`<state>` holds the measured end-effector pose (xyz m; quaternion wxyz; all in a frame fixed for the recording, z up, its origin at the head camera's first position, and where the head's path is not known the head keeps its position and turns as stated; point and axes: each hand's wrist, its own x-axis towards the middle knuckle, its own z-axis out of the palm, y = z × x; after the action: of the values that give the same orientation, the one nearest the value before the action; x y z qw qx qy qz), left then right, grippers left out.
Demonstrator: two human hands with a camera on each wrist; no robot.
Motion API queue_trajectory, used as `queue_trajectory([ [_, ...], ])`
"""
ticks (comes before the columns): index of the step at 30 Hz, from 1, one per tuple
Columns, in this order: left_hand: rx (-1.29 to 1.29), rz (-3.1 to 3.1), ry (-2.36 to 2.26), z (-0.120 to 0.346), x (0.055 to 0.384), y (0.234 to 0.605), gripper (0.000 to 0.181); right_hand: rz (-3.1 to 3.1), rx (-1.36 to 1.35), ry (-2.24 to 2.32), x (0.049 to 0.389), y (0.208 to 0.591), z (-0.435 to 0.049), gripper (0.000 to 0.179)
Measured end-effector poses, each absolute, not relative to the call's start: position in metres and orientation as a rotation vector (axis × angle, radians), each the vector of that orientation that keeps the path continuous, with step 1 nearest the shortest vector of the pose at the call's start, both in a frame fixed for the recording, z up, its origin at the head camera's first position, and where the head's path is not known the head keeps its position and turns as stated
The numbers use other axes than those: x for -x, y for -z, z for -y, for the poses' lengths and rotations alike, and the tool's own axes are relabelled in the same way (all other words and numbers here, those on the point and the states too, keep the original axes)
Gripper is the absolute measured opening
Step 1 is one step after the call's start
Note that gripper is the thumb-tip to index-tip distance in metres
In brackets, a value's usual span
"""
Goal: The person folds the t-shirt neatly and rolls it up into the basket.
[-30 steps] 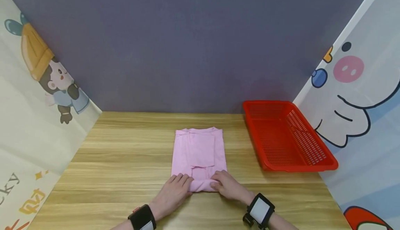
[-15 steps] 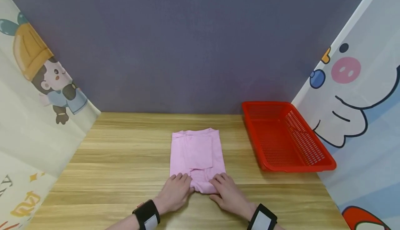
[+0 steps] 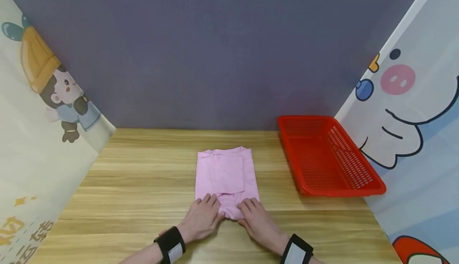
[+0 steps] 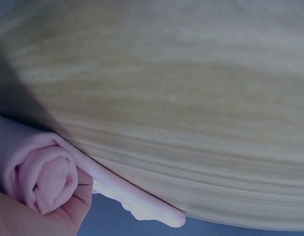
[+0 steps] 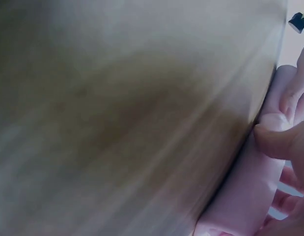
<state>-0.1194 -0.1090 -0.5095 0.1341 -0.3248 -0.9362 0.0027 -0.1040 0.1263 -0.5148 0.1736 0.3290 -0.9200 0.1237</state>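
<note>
Pink cloth (image 3: 227, 174), folded, near end rolled: qty 1, ctr of tbl (image 3: 143, 176). Hands: 2. L hand (image 3: 201, 218) curled round roll's left end; R hand (image 3: 259, 225) gripping right end. Red basket (image 3: 340, 192): 1, far right.

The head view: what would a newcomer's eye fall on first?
Probably the bright red basket, at the right of the wooden table. Next, the pink cloth near the middle, its rolled near edge gripped by the left hand and right hand. Cartoon figures also stand out on both side walls.
</note>
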Motion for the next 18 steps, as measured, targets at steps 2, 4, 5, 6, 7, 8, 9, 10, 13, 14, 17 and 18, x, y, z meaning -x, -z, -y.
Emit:
queue_trajectory([
  [2, 0.939, 2.715, -0.011, 0.109, 0.120, 0.510, 0.033, 2.618, -0.933, -0.415, 0.106, 0.514, -0.126, 0.030],
  [4, 0.942, 2.701, -0.021, 0.110, 0.121, 0.510, 0.033, 2.627, -0.942, -0.504, 0.109, 0.513, -0.127, 0.025],
  [5, 0.942, 2.689, -0.022, 0.110, 0.121, 0.510, 0.033, 2.634, -0.948, -0.553, 0.110, 0.513, -0.128, 0.023],
  [6, 0.943, 2.670, -0.024, 0.111, 0.121, 0.510, 0.033, 2.644, -0.955, -0.599, 0.111, 0.512, -0.128, 0.021],
  [7, 0.945, 2.651, -0.025, 0.111, 0.120, 0.510, 0.033, 2.654, -0.964, -0.638, 0.113, 0.511, -0.129, 0.019],
  [8, 0.947, 2.627, -0.028, 0.112, 0.119, 0.510, 0.033, 2.662, -0.975, -0.677, 0.114, 0.510, -0.129, 0.017],
  [9, 0.950, 2.600, -0.032, 0.112, 0.119, 0.510, 0.033, 2.667, -0.991, -0.704, 0.116, 0.508, -0.130, 0.016],
  [10, 0.954, 2.571, -0.038, 0.113, 0.118, 0.510, 0.034, 2.673, -1.006, -0.728, 0.118, 0.507, -0.130, 0.015],
  [13, 0.962, 2.514, -0.059, 0.114, 0.115, 0.511, 0.033, 2.692, -1.049, -0.780, 0.123, 0.503, -0.131, 0.014],
  [14, 0.967, 2.503, -0.066, 0.114, 0.115, 0.511, 0.034, 2.700, -1.061, -0.793, 0.125, 0.501, -0.132, 0.014],
  [17, 0.973, 2.514, -0.058, 0.115, 0.112, 0.511, 0.039, 2.743, -1.074, -0.851, 0.129, 0.497, -0.133, 0.013],
  [18, 0.971, 2.526, -0.048, 0.115, 0.112, 0.511, 0.042, 2.761, -1.073, -0.869, 0.130, 0.496, -0.134, 0.012],
])
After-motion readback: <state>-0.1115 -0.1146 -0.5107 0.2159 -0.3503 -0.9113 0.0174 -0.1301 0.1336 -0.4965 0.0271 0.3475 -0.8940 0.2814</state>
